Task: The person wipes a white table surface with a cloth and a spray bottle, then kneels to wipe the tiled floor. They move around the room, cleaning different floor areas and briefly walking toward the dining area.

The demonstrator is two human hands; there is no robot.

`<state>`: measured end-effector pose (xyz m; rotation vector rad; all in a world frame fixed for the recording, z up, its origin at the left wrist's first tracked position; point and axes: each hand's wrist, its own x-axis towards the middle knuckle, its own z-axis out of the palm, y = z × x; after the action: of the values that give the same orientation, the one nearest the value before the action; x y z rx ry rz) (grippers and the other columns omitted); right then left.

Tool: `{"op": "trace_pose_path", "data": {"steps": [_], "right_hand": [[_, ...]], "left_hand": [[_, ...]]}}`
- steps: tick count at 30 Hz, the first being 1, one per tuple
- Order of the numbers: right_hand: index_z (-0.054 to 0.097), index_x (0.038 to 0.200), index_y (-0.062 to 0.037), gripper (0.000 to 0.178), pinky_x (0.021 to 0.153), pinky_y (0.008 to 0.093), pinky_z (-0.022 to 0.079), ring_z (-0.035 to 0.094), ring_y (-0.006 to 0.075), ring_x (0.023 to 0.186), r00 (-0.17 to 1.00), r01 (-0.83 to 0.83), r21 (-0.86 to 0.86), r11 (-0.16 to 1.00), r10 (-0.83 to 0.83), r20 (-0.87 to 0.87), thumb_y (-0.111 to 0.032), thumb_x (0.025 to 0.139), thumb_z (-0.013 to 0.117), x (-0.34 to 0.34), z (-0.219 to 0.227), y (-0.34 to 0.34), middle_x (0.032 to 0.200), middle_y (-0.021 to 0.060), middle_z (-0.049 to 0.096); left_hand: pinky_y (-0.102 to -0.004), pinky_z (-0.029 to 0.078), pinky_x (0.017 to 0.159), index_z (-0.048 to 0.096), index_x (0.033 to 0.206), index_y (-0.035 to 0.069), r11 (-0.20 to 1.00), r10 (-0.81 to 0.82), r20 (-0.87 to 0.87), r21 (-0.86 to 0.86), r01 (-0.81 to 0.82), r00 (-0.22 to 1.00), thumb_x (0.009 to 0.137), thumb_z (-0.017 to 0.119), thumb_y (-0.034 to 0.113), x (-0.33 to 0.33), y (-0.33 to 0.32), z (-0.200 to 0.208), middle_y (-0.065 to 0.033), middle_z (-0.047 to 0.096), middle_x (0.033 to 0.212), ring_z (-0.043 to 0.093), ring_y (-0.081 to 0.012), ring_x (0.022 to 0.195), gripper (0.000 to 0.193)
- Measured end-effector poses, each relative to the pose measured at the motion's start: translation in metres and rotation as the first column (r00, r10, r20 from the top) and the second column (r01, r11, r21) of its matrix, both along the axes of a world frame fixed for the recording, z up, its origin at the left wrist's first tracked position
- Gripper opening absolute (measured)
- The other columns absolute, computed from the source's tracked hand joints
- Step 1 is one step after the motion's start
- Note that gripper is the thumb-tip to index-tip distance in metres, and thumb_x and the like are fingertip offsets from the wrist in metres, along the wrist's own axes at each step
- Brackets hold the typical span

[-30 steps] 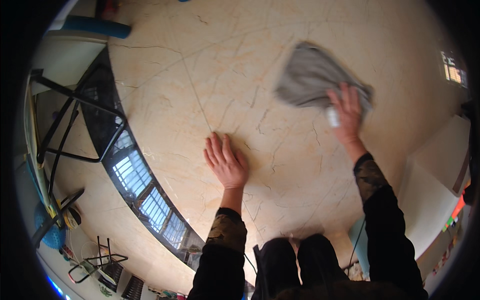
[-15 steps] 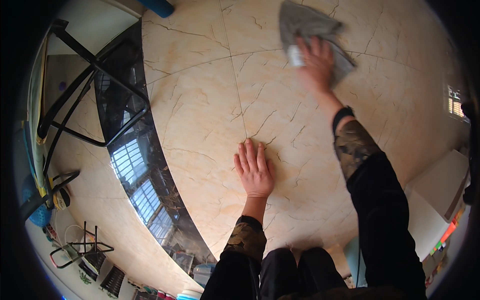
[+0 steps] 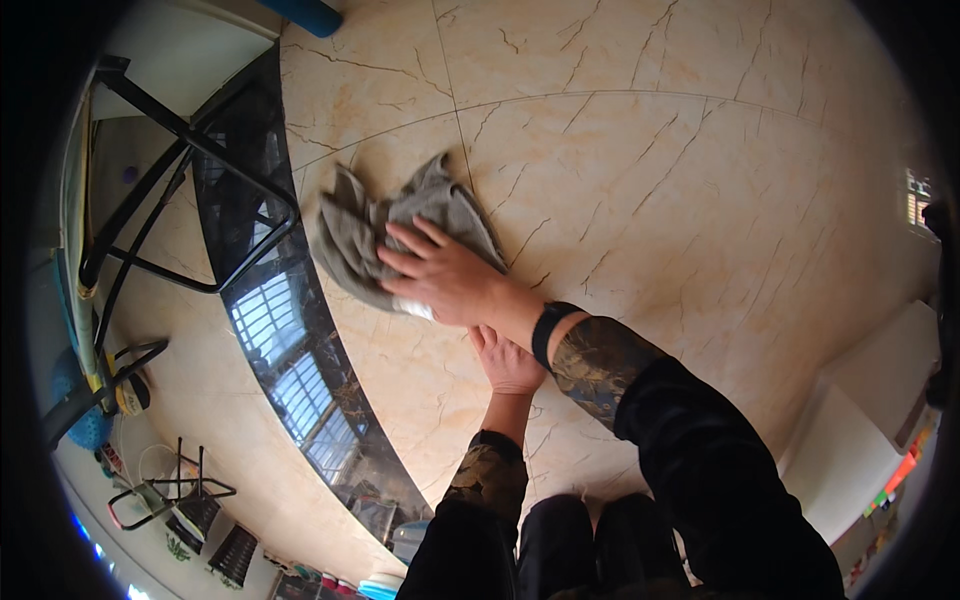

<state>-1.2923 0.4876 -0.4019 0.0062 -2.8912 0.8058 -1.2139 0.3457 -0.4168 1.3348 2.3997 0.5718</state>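
A crumpled grey cloth (image 3: 350,235) lies on the beige marbled floor tiles (image 3: 640,200), close to the dark border strip. My right hand (image 3: 440,275) holds it pressed to the floor, with the fingers spread over its top; the thumb is hidden. Something small and white (image 3: 413,308) shows at the cloth's lower edge, under the hand. Palm down on the tiles, my left hand (image 3: 512,365) is empty. My right hand and wrist cross over its fingers and hide most of them.
A glossy black floor strip (image 3: 310,370) curves down the left side. Black metal chair legs (image 3: 200,150) stand over it. A blue cylinder (image 3: 305,15) is at the top left. Farther left is a blue ball (image 3: 85,410). A white box-like piece (image 3: 850,430) stands at the right.
My right hand has swept the cloth from the far right across to the left, near the black strip. It now crosses over my left hand, which has stayed in place.
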Motion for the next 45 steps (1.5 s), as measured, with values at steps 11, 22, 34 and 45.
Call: {"op": "trace_pose_path", "data": {"steps": [11, 22, 34, 45], "right_hand": [[0.078, 0.116, -0.0271, 0.029, 0.129, 0.0535, 0.017, 0.032, 0.0291, 0.155, 0.998, -0.065, -0.177, 0.982, 0.063, -0.019, -0.028, 0.093, 0.060, 0.037, -0.001, -0.007, 0.155, 0.0037, 0.054], [0.064, 0.138, -0.0352, 0.040, 0.125, 0.0603, 0.020, 0.027, 0.0446, 0.154, 0.748, 0.655, 0.241, 0.717, -0.660, -0.070, -0.040, 0.099, 0.056, 0.205, -0.020, 0.174, 0.165, 0.0144, 0.038], [0.047, 0.156, -0.0346, 0.052, 0.123, 0.0592, 0.021, 0.024, 0.0488, 0.153, -0.277, 0.899, 0.363, -0.245, -0.960, 0.038, -0.050, 0.107, 0.044, 0.604, -0.034, 0.104, 0.167, 0.0177, 0.033], [0.047, 0.157, -0.0265, 0.059, 0.123, 0.0619, 0.015, 0.018, 0.0513, 0.153, -0.386, 0.839, 0.422, -0.344, -0.922, 0.014, -0.056, 0.106, 0.038, 0.653, -0.032, 0.144, 0.167, 0.0215, 0.029]], "left_hand": [[-0.0517, 0.026, 0.121, 0.036, 0.159, 0.009, 0.911, -0.061, -0.147, -0.412, -0.005, 0.987, 0.100, 0.057, 0.051, -0.011, -0.027, -0.069, -0.0142, 0.043, 0.160, 0.037, -0.0316, 0.148, 0.075], [-0.0517, 0.031, 0.122, 0.051, 0.149, 0.002, 0.975, -0.031, -0.368, 0.195, 0.109, 0.929, 0.106, 0.048, 0.021, -0.034, 0.032, -0.004, -0.0177, 0.050, 0.157, 0.045, -0.0377, 0.146, 0.047], [-0.0506, 0.037, 0.119, 0.052, 0.149, 0.002, 0.948, -0.072, -0.428, 0.252, 0.196, 0.901, 0.109, 0.047, 0.024, -0.046, 0.023, -0.021, -0.0201, 0.050, 0.155, 0.047, -0.0395, 0.143, 0.045], [-0.0473, 0.038, 0.120, 0.050, 0.150, 0.003, 0.970, -0.098, -0.539, 0.135, 0.201, 0.837, 0.111, 0.042, 0.023, -0.062, 0.012, -0.040, -0.0185, 0.050, 0.156, 0.049, -0.0391, 0.142, 0.045]]}}
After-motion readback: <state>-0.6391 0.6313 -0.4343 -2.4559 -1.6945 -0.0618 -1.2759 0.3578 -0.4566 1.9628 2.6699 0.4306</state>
